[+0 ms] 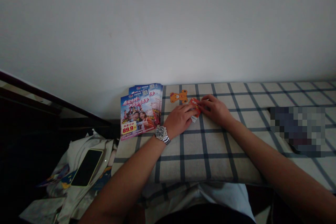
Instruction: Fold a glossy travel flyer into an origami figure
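Note:
A small red paper [194, 104] lies on the checked cloth [210, 147], with both hands on it. My left hand [179, 119], a metal watch [161, 133] on its wrist, rests on the paper's left side with fingers curled down. My right hand [215, 109] pinches the paper's right edge with its fingertips. An orange bear-shaped cutout [179, 96] lies just behind the hands, close to the wall.
A stack of colourful flyers [140, 112] leans at the cloth's back left corner. A dark phone [86, 167] lies on crumpled fabric at lower left. A blurred dark patch [298, 131] sits on the cloth at right. A white wall [168, 24] rises behind.

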Available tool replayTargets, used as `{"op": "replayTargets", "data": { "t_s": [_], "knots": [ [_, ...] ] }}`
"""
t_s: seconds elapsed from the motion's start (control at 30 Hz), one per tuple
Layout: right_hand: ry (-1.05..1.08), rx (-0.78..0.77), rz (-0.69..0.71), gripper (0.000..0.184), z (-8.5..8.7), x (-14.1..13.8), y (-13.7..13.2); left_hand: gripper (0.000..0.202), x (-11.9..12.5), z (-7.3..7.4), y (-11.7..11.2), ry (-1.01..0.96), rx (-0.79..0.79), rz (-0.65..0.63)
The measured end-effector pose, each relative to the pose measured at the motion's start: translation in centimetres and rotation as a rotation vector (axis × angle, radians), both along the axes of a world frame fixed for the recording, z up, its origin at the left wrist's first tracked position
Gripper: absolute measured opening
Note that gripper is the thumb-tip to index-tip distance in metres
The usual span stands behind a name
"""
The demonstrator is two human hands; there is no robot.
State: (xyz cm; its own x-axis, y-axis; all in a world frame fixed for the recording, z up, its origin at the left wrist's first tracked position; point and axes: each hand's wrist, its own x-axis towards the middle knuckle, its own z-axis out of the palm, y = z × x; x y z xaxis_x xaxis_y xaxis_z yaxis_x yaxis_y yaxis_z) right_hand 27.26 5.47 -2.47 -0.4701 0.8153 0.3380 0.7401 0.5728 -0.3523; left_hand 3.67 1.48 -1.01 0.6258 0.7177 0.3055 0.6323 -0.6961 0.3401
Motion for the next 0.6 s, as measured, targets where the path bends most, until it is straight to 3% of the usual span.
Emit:
{"op": "replayTargets", "data": {
  "t_s": [0.13,0.37,0.6],
  "knots": [
    [0.045,0.009,0.001,0.023,-0.09,-0.10,-0.26,0.032,-0.09,-0.10,-0.16,-0.031,-0.006,-0.013],
    [0.070,0.011,0.014,0.025,-0.19,-0.18,-0.33,0.033,-0.10,-0.06,-0.26,-0.031,-0.009,0.001],
    [0.152,0.051,0.055,0.028,-0.18,0.00,-0.43,0.038,-0.37,0.17,-0.36,0.038,0.020,0.142]
  ]
}}
